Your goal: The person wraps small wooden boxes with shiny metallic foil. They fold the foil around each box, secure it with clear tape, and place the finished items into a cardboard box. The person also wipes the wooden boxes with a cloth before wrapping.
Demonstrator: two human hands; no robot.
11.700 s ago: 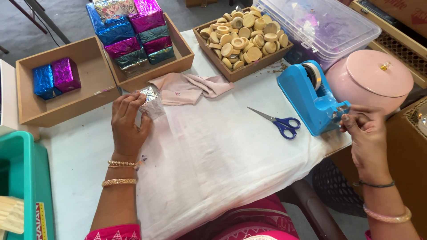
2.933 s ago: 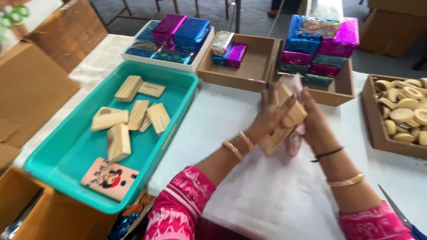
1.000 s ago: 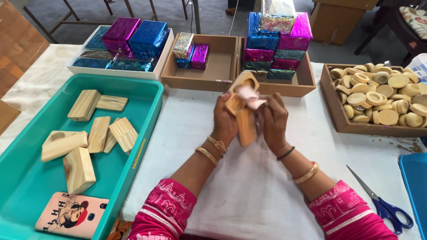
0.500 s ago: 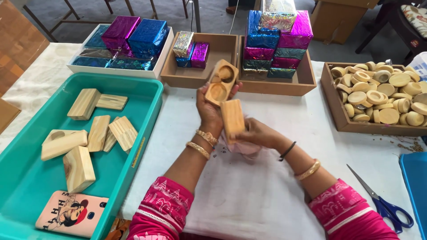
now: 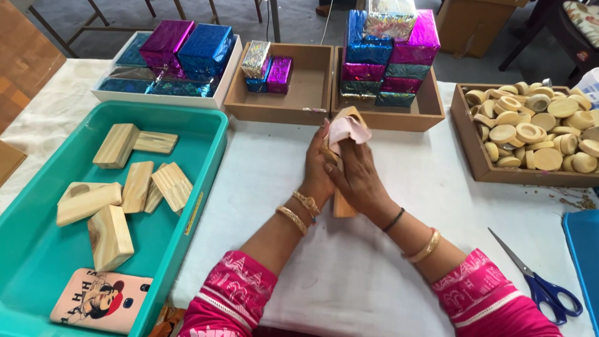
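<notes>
My left hand point(image 5: 319, 176) grips a light wooden block point(image 5: 342, 203) held upright over the white table cover point(image 5: 262, 181). My right hand point(image 5: 362, 178) lies against the block's other side and presses a pale pink cloth point(image 5: 348, 129) on its upper end. Both hands meet in the middle of the table, just in front of two brown trays. Much of the block is hidden by my fingers.
A teal bin point(image 5: 187, 206) at left holds several wooden blocks point(image 5: 110, 236) and a phone in a pink case point(image 5: 100, 299). Trays of foil-wrapped boxes point(image 5: 387, 56) stand at the back. A tray of round wooden pieces point(image 5: 536, 131) sits right, blue-handled scissors point(image 5: 549, 290) near the front right.
Half a second ago my left hand held one wooden piece up and my right held another lower. Now both hands are together on one upright block with the cloth on top.
</notes>
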